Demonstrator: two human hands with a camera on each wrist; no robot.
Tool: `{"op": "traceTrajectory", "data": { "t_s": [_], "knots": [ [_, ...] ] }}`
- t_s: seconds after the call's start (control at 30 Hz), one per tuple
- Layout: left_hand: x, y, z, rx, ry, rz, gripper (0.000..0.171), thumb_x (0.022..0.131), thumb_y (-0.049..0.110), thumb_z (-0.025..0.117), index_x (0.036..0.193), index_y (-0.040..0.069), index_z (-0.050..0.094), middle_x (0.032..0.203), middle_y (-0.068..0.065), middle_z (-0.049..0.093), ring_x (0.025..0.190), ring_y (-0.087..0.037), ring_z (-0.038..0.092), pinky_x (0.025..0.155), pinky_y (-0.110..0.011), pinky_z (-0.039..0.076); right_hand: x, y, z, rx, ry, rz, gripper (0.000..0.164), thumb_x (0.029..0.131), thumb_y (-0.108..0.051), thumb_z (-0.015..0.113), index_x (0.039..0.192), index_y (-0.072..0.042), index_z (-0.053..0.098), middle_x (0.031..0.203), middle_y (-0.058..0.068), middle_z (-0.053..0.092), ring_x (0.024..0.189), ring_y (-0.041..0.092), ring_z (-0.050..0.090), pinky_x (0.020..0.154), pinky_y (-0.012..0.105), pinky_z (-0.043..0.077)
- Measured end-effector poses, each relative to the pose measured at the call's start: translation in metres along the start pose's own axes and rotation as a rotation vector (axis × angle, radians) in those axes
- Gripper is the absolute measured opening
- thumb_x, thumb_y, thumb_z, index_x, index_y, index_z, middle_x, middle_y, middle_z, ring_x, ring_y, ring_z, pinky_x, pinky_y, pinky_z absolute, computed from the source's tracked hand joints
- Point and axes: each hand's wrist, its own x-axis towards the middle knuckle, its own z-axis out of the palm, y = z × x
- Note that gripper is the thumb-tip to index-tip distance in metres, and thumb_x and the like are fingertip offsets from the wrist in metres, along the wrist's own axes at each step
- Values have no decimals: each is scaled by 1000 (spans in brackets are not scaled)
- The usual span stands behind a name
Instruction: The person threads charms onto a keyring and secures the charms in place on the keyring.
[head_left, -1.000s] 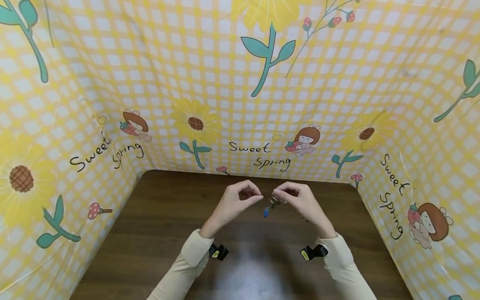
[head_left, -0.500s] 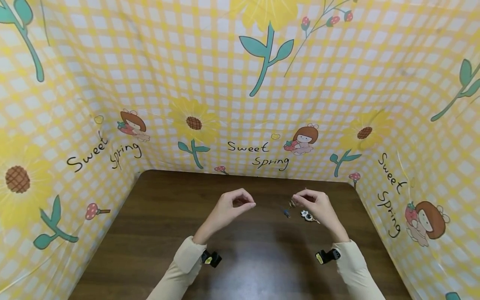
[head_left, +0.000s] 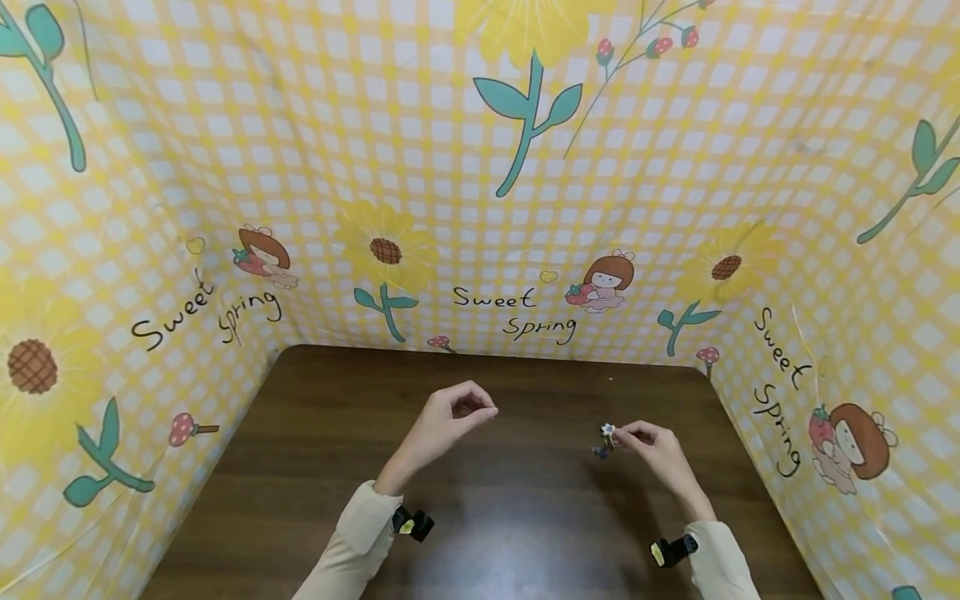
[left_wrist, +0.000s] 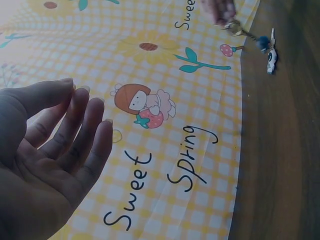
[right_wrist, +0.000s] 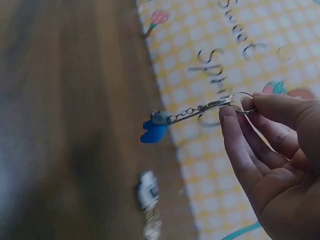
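Observation:
My right hand (head_left: 660, 454) pinches the split ring of a keychain (right_wrist: 212, 105) between thumb and fingertips. A short chain runs from the ring to a small blue and grey charm (right_wrist: 154, 131), which hangs over the table. Below it, a second keychain with a white and black charm (right_wrist: 148, 190) lies on the wood; in the head view the hanging keychain overlaps it. My left hand (head_left: 453, 421) hovers left of centre over the table, holding nothing. Its fingers are loosely bent, with the thumb tip close to the index fingertip (left_wrist: 80, 92).
The brown wooden table (head_left: 495, 517) has cloth walls (head_left: 420, 167) in a yellow check print along its back and sides. A tiny pale speck (head_left: 611, 379) lies near the back edge. Black wrist cameras (head_left: 412, 524) sit at both cuffs.
My hands, close together a second ago, have moved apart. The right hand has carried the keychain right and nearer; the left has drawn back leftward. The white charm has come into view.

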Motion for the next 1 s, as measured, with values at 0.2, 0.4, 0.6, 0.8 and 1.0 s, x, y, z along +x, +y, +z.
{"op": "traceTrajectory", "data": {
  "t_s": [0.2,0.4,0.6,0.8,1.0],
  "knots": [
    [-1,-1,-5,-13,2,-12,4,100,12,76,101,8,74,97,-6,74,84,-20,68,74,-27,56,-11,28,-1,34,45,62,18,103,1,66,106,18,69,98,23,75,82,12,74,77,28,62],
    [-8,-6,-9,-32,10,-35,7,100,11,75,102,5,73,98,-14,74,78,-14,65,68,-24,52,-26,53,-1,91,79,158,17,102,7,63,105,24,64,98,25,75,79,10,73,76,24,62],
    [-11,-13,-12,-38,23,-29,10,101,12,74,103,2,72,97,-15,73,80,-15,66,69,-29,55,-37,74,-5,111,130,262,18,103,8,61,105,26,63,93,21,75,76,8,72,73,23,61],
    [-14,-18,-16,-43,18,-46,9,101,10,74,102,2,72,96,-15,72,81,-14,66,69,-25,54,-41,87,-10,-20,128,290,15,101,8,63,101,23,65,91,20,75,74,9,70,70,23,61],
    [-18,-28,-20,-39,30,-61,7,101,8,73,102,1,72,98,-24,71,82,-13,67,70,-23,54,-46,81,-17,-260,119,244,9,98,2,67,98,10,71,90,15,75,71,9,67,66,21,57]
  ]
}}
